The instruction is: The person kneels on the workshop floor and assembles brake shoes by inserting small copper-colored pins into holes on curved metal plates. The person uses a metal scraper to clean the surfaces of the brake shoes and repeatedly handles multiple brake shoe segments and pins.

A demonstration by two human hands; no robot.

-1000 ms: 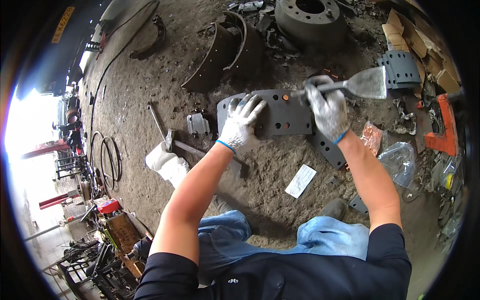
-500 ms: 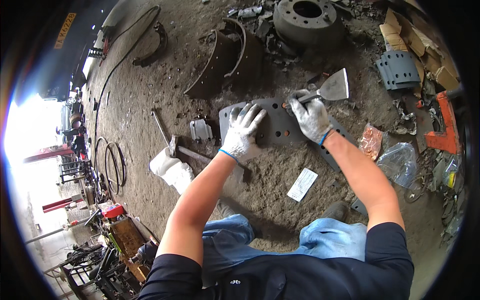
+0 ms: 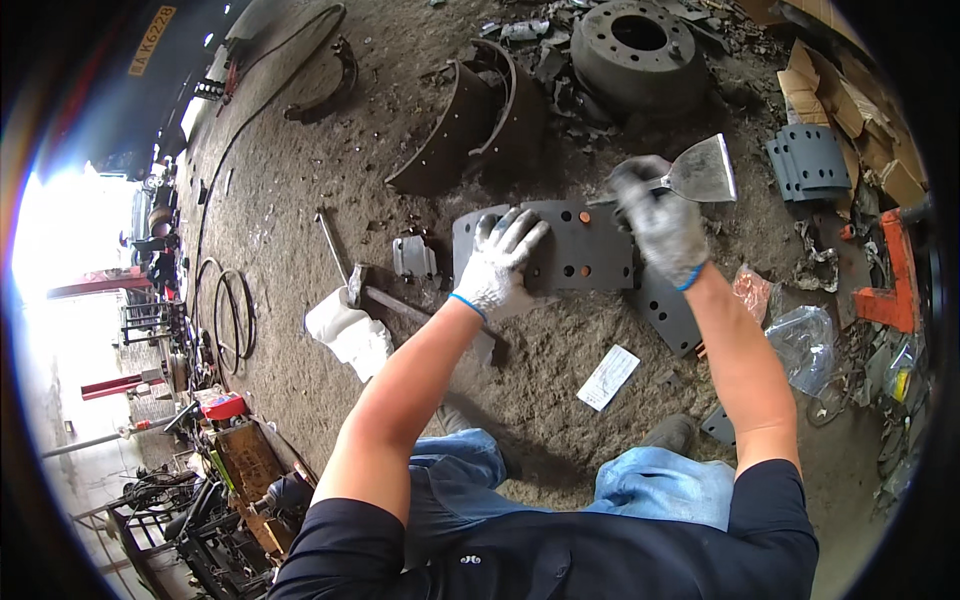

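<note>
The left hand (image 3: 503, 262), in a light work glove, lies flat with spread fingers on the left end of a curved grey plate (image 3: 575, 245) with round holes, and it presses the plate down; it grips nothing. The right hand (image 3: 660, 222), also gloved, is closed around the handle of a wide scraper (image 3: 700, 172), whose blade points away to the right, above the right end of the plate and not touching it as far as I can see. The plate lies on the dirt floor (image 3: 300, 230) in front of the person's knees, with a second similar plate (image 3: 668, 310) just beside it under the right forearm. I think the main risk is that the plate, being curved, rocks or slides on the loose dirt when the blade pushes on it, because only one flat palm holds it. If the blade then slips off the edge or catches in a hole, it could run toward the left fingers, which are near. A hammer (image 3: 385, 300) and a white rag (image 3: 350, 335) lie close on the left, so the elbow could knock them.
</note>
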